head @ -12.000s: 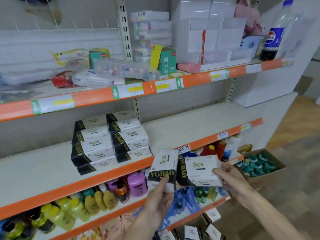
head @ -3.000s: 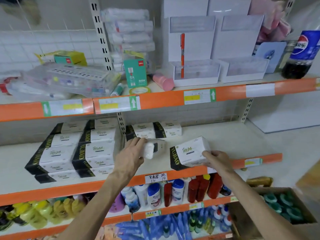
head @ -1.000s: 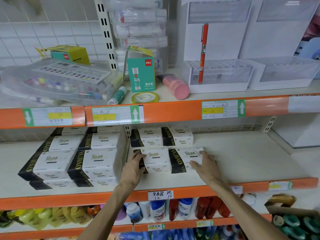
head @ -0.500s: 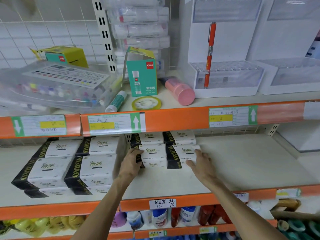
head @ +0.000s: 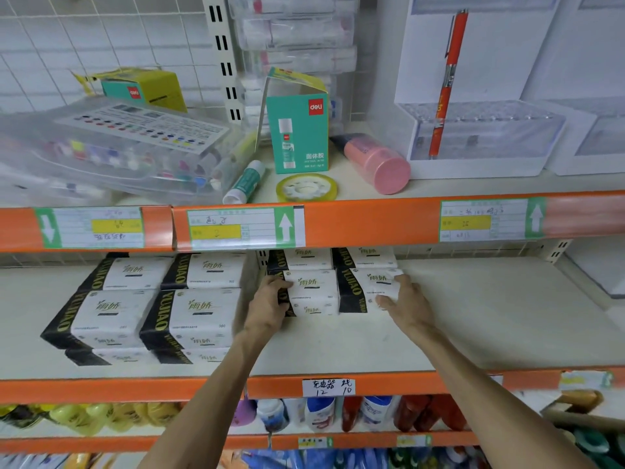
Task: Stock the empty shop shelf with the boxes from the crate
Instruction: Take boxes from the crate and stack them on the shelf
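On the middle shelf (head: 473, 326), the left hand (head: 270, 306) wraps curled fingers round the left end of 1 front box (head: 311, 292), while the right hand (head: 402, 306) lies flat, fingers spread, on the neighbouring box (head: 368, 289). Just beyond the fingertips sit 2 more boxes (head: 338, 258); left of the left hand stands a larger stack (head: 152, 306).
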A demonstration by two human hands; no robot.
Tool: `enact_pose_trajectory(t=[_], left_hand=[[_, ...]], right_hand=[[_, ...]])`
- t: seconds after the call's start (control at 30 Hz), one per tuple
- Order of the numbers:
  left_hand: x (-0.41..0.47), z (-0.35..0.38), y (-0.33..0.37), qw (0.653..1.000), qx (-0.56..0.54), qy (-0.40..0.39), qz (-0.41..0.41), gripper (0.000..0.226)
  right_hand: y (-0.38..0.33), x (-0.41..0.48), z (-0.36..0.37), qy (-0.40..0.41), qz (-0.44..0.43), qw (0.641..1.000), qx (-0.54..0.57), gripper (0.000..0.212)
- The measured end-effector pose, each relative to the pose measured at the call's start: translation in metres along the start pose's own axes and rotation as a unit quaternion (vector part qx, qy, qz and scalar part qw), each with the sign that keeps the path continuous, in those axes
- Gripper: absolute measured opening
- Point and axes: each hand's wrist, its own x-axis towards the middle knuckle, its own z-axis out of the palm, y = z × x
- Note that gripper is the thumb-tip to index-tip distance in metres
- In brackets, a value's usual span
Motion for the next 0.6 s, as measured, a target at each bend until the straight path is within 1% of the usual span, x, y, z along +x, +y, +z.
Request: enact_pose_trajectory(t=[0.1, 0.2, 0.27, 0.37, 0.43, 0.53, 0.6], left_hand=[[-0.001, 0.000, 0.001, 1.000, 0.005, -0.001, -0.003, 0.048], [-0.004, -0.001, 0.003, 1.000, 0.011, -0.004, -0.007, 0.047], [-0.007, -0.001, 0.004, 0.999, 0.027, -0.014, -0.007, 0.047], [-0.016, -0.001, 0.007, 0.996, 0.084, -0.032, 0.012, 0.054], [-0.032, -0.002, 0.009, 0.992, 0.114, -0.007, 0.045, 0.061], [-0.068, -0.001, 0.012, 0.981, 0.136, 0.044, 0.133, 0.054], [-0.090, 0.007, 0.008, 0.980, 0.104, 0.037, 0.168, 0.049]], right_hand=[[-0.002, -0.001, -0.001, -0.014, 0.001, 1.000, 0.001, 0.062], [0.003, -0.004, -0.007, -0.060, 0.000, 0.998, 0.023, 0.073], [0.006, -0.010, -0.012, -0.070, 0.001, 0.997, 0.024, 0.081], [0.010, -0.030, -0.012, -0.004, 0.002, 1.000, 0.024, 0.081], [0.015, -0.046, -0.011, 0.035, -0.008, 0.999, 0.013, 0.072], [0.026, -0.077, -0.007, 0.058, -0.009, 0.998, -0.017, 0.060], [0.032, -0.100, 0.002, 0.080, -0.007, 0.996, -0.046, 0.056]])
